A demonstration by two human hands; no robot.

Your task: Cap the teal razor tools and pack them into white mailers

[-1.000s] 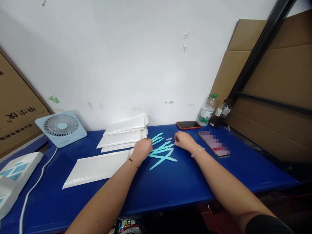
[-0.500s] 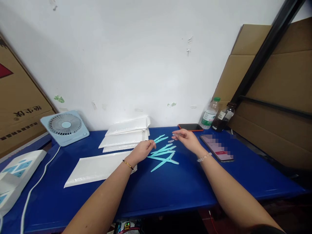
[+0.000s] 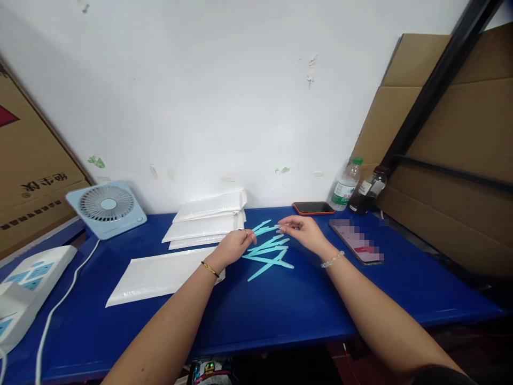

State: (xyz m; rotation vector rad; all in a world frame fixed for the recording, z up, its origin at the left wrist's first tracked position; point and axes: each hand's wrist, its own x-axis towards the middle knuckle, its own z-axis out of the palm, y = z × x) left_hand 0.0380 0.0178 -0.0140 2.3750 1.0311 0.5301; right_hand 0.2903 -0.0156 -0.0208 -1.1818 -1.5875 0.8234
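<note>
Several thin teal plastic sticks [image 3: 267,253] lie criss-crossed on the blue table [image 3: 304,299]. My left hand [image 3: 233,246], with a ring and a gold bracelet, rests at the left edge of the pile, its fingers curled and its fingertips against the sticks. My right hand [image 3: 303,231], with a bead bracelet, hovers over the pile's far end. Its fingers are pinched together, and whatever they hold is too small to name. A flat white padded envelope [image 3: 158,275] lies just left of my left wrist.
A stack of white padded envelopes [image 3: 206,219] lies behind, with a small blue fan [image 3: 106,207] to its left. A white device [image 3: 24,283] with a cable sits far left. Two phones [image 3: 311,207] [image 3: 357,241] and two bottles [image 3: 344,186] stand at the right, by cardboard boxes [image 3: 452,155].
My right hand lifted from the table, went up and right, then came back left over the sticks with pinched fingers. My left hand loosened from a fist and stayed at the pile's edge.
</note>
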